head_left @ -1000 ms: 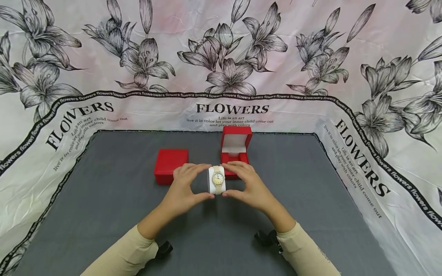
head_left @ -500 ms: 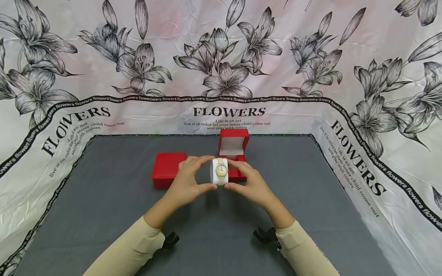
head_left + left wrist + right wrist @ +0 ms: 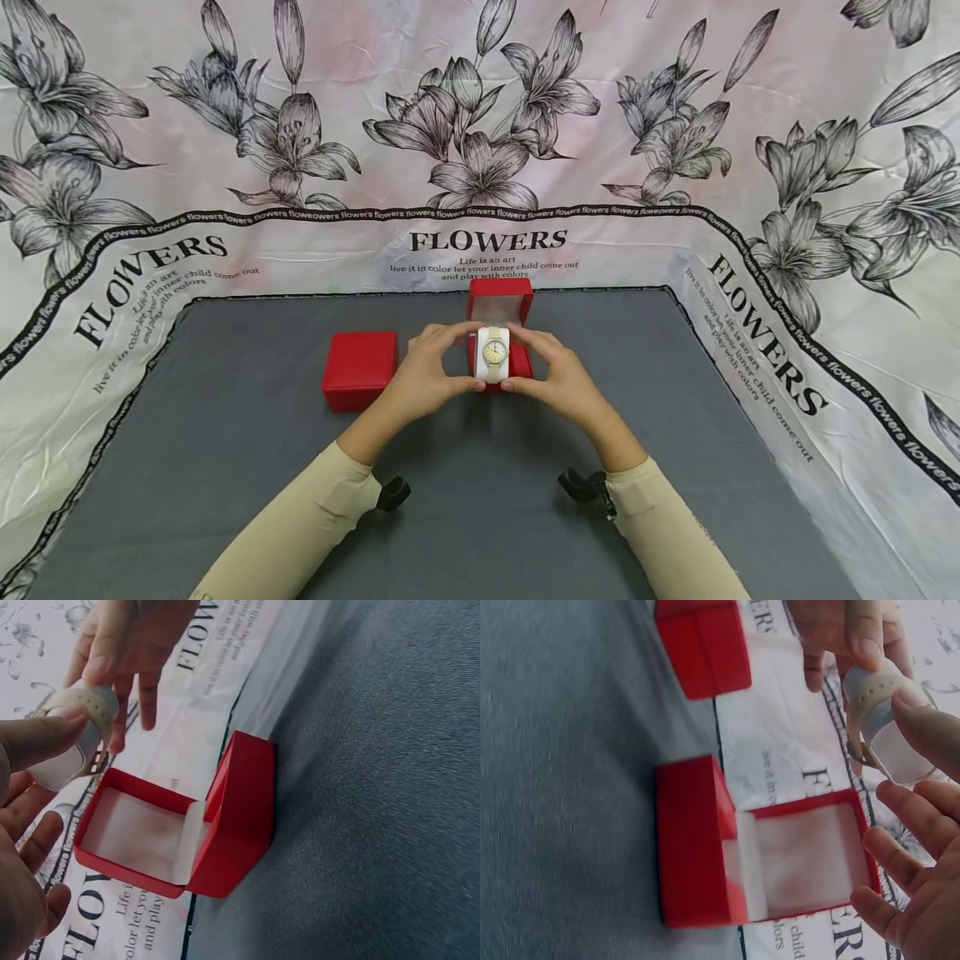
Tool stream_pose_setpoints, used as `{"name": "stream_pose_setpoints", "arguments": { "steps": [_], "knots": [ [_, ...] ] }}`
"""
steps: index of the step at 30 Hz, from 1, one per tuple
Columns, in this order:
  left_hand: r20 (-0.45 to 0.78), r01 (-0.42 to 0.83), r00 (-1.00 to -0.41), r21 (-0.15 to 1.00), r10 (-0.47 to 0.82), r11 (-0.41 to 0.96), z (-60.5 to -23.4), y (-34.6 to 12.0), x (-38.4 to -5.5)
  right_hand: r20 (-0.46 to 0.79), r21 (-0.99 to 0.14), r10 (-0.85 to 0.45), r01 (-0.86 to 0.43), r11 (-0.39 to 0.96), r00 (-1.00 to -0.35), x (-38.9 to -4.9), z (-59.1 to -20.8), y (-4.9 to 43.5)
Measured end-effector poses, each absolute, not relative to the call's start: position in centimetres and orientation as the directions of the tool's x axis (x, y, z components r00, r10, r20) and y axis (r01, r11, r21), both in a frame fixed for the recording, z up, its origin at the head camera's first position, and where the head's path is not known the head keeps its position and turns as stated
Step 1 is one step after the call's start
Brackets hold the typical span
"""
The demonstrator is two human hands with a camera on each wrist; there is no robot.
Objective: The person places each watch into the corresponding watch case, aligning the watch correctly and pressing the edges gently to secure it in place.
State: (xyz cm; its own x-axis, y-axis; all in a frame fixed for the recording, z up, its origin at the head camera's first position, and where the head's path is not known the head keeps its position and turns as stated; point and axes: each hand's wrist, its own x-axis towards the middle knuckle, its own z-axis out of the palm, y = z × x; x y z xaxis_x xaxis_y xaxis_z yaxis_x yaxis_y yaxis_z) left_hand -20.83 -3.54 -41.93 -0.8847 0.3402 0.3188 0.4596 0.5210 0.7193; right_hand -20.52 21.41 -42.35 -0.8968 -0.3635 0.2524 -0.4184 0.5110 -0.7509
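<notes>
Between both hands is a wristwatch (image 3: 495,352) with a cream strap and pale round dial, wrapped round a white cushion (image 3: 56,771). My left hand (image 3: 429,372) pinches the cushion from the left, thumb below and fingers above. From the right, my right hand (image 3: 561,383) pinches it the same way. In the head view the watch overlaps an open red box (image 3: 500,287), whose raised lid has a white lining. Both wrist views show the watch held up off the table, apart from the open box (image 3: 694,847).
A closed red box (image 3: 360,371) stands to the left of the open one on the grey tabletop (image 3: 480,517). Behind the boxes rises a white cloth (image 3: 300,250) with printed flowers and lettering. Black wrist mounts (image 3: 392,493) stick out from the sleeves.
Both hands have carried the watch on its cushion away from the body and slightly right, from in front of the open red box to overlapping it. The head view has shifted slightly.
</notes>
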Motion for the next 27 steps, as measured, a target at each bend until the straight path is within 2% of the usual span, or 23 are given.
{"name": "stream_pose_setpoints", "arguments": {
  "steps": [10, 17, 27],
  "knots": [
    [0.241, 0.408, -0.908, 0.700, 0.343, 0.587, -42.5, -1.7, -22.7, 0.199, -0.728, -0.337, -0.369, 0.577, -0.920, -22.2, -43.2, 22.7],
    [0.154, 0.368, -0.918, 0.671, 0.365, 0.644, -42.6, -0.5, -24.4, 0.116, -0.679, -0.390, -0.359, 0.640, -0.914, -24.1, -43.0, 23.5],
    [0.056, 0.305, -0.933, 0.648, 0.356, 0.698, -43.1, 0.3, -27.1, -0.003, -0.674, -0.449, -0.330, 0.661, -0.894, -27.3, -43.1, 23.8]
  ]
}}
